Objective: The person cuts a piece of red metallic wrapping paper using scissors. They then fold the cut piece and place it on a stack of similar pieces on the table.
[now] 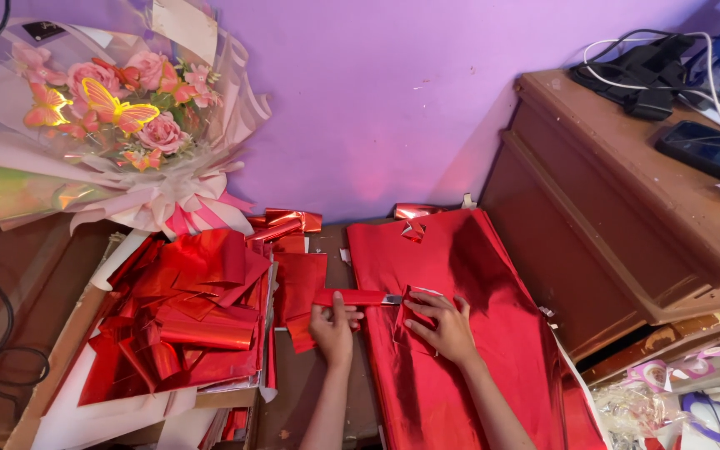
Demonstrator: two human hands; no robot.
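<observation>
The left hand is closed on a red cutter, low in the middle of the frame. Its blade tip touches one big red foil sheet. The right hand lies flat on that sheet, fingers spread, clamped on nothing. To the left, a pile of cut red foil pieces, too many to count, sits on the surface. One flower bouquet is at the upper left.
</observation>
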